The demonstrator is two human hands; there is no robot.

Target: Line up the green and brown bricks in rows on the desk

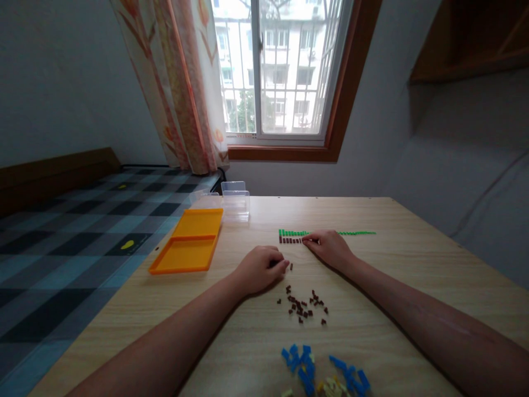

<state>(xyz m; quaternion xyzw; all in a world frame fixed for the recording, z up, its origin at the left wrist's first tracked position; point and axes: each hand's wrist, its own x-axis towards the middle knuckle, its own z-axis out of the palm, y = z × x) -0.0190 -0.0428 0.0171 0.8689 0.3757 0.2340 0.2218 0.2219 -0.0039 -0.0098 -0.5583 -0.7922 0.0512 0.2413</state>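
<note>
My right hand (pixel 329 247) is at the end of a short row of small brown blocks (pixel 289 240), its thumb and forefinger pinched on a tiny brown block there. Just behind that row runs a longer row of green blocks (pixel 355 233), partly hidden by the hand. My left hand (pixel 263 268) rests on the table with its fingers curled; whatever is in them, if anything, is hidden. Beside its fingertips lies a single brown block (pixel 291 266). Nearer to me is a loose scatter of brown blocks (pixel 303 305).
An orange two-part tray (pixel 182 254) lies at the left of the wooden table (pixel 243 353). Clear plastic boxes (pixel 236 205) stand behind it. Blue pieces (pixel 305 364) and pale yellow pieces (pixel 333 387) are heaped at the near edge. A bed with a checked cover (pixel 82 237) adjoins the left.
</note>
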